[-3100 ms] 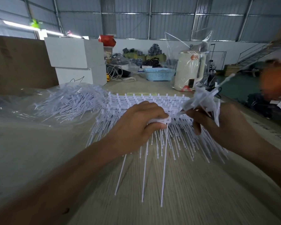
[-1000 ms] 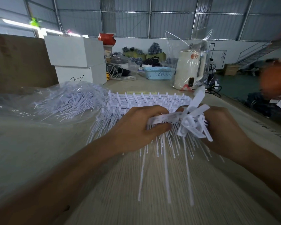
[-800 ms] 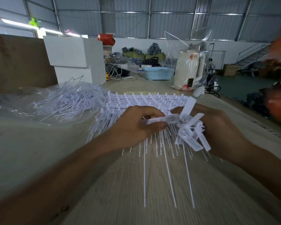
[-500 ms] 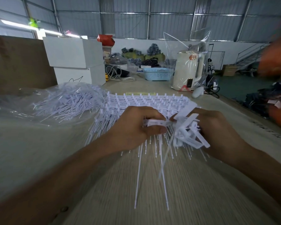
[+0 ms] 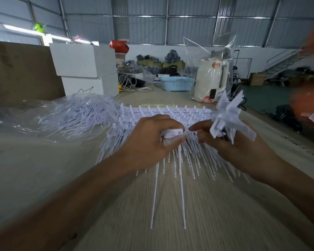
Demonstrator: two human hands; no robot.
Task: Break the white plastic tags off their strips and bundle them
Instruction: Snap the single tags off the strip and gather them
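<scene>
My left hand [image 5: 149, 142] pinches the head of a white tag strip [image 5: 172, 135]; two long thin tails [image 5: 168, 192] hang from it toward me. My right hand [image 5: 243, 147] grips a bundle of broken-off white tags [image 5: 228, 115] that fans upward above its fingers. Its thumb and forefinger reach left and almost touch the strip in my left hand. Beneath both hands lies a stack of unbroken tag strips [image 5: 170, 111] on the wooden table [image 5: 170, 214].
A clear plastic bag of loose white tags [image 5: 71, 116] lies at the left. Behind are white boxes [image 5: 83, 66], a blue basket [image 5: 176, 84] and a cream kettle in plastic wrap [image 5: 210, 80]. A blurred orange shape [image 5: 308, 102] sits at the right edge.
My right hand has drawn away from the left and lifted its bundle up and to the right. Fewer tails hang from the strip in my left hand than a second ago.
</scene>
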